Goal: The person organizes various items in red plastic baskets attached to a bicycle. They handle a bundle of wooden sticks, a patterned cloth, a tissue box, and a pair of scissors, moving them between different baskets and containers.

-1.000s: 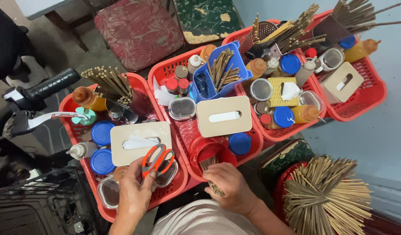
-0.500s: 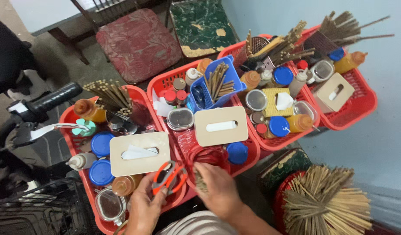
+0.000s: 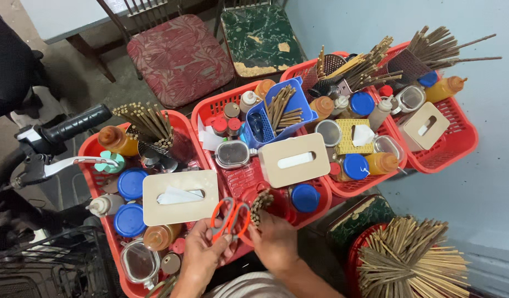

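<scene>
Left hand (image 3: 202, 256) is wrapped around the orange-handled scissors (image 3: 228, 218), fingers closed about the lower part of the loops, blades hidden from this angle. Right hand (image 3: 275, 241) is pinched shut on a small bundle of chopsticks (image 3: 260, 201), tips poking up just beside the scissor handles, nearly touching them. Both hands sit at the near edge of the second red basket (image 3: 235, 179), right over its front rim.

Just beyond the scissors lies a beige tissue box (image 3: 180, 197) with a white tissue peeking from its slot, and a second beige tissue box (image 3: 294, 160) rests to the right of it. A blue-lidded jar (image 3: 305, 197) stands just right of the chopstick bundle. Further back, a blue plastic caddy (image 3: 276, 113) holds more sticks.

The left-hand basket (image 3: 94, 149) carries blue lids, an amber sauce bottle (image 3: 115, 139) and an upright cluster of chopsticks (image 3: 146, 120). Two more red baskets stretch away to the right, packed with jars and bottles. At lower right, a big fan of loose chopsticks (image 3: 414, 262) fills a red tub. A motorbike handlebar (image 3: 72, 127) juts in from the left.
</scene>
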